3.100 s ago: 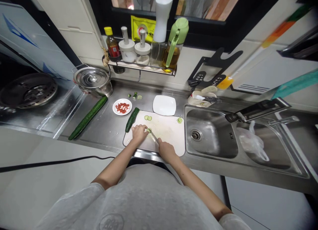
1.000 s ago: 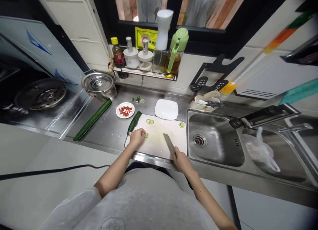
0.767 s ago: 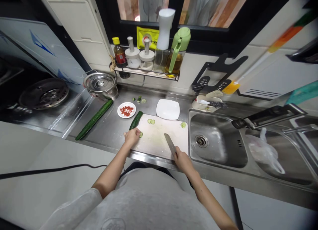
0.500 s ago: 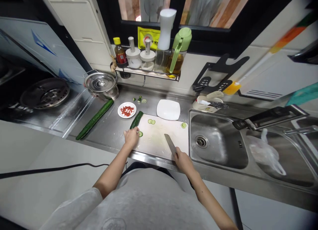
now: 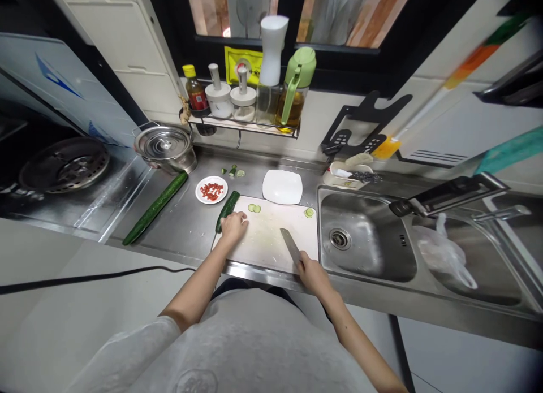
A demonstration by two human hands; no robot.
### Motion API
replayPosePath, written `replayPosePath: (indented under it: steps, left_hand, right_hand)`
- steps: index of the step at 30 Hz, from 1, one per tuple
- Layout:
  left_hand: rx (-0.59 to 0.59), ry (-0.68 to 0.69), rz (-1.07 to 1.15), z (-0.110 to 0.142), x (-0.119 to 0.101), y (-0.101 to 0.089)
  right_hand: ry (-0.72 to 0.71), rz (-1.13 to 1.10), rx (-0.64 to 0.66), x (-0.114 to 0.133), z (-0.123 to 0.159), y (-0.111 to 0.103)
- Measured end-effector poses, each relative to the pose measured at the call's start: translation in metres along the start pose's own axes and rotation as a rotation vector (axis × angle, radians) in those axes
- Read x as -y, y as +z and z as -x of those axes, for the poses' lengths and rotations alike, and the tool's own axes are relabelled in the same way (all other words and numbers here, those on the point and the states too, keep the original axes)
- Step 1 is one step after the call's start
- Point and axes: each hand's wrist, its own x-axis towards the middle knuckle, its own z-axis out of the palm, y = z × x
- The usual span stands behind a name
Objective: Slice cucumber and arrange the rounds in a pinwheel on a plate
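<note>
My right hand (image 5: 311, 270) is wrapped round the handle of a kitchen knife (image 5: 290, 243), its blade angled over the white cutting board (image 5: 275, 251). At the board's left side is my left hand (image 5: 234, 227), palm down with curled fingers; anything under them is hidden. Just beyond it, a cut length of cucumber (image 5: 228, 207) lies along the board's left edge. Two thin cucumber slices (image 5: 254, 208) rest near the board's back edge, and more slices (image 5: 309, 212) at its back right corner.
Behind the board are a white plate (image 5: 282, 187), a small dish of chopped red pieces (image 5: 211, 189) and cucumber scraps (image 5: 233, 171). A whole cucumber (image 5: 155, 208) and a lidded pot (image 5: 165, 147) stand left; a sink (image 5: 369, 240) is right. Bottles line a rack (image 5: 246, 126).
My left hand has shifted right from the cucumber's near end onto the board. The slice beside it no longer shows. The knife has barely moved, and the view has turned slightly.
</note>
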Motion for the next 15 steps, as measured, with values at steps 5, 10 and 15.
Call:
replayPosePath:
  steps: [5,10,15]
  left_hand:
    - [0.010,0.168,-0.079,-0.034,-0.026,0.001]
    - [0.089,0.392,-0.160,-0.061,-0.037,-0.004]
    - [0.156,0.471,-0.241,-0.077,-0.039,-0.012]
  right_hand:
    - [0.004,-0.001,-0.021,-0.003,0.002,0.004]
    - [0.007,-0.018,-0.033,-0.006,0.003,0.006]
    - [0.033,-0.031,-0.035,-0.006,0.004,0.008]
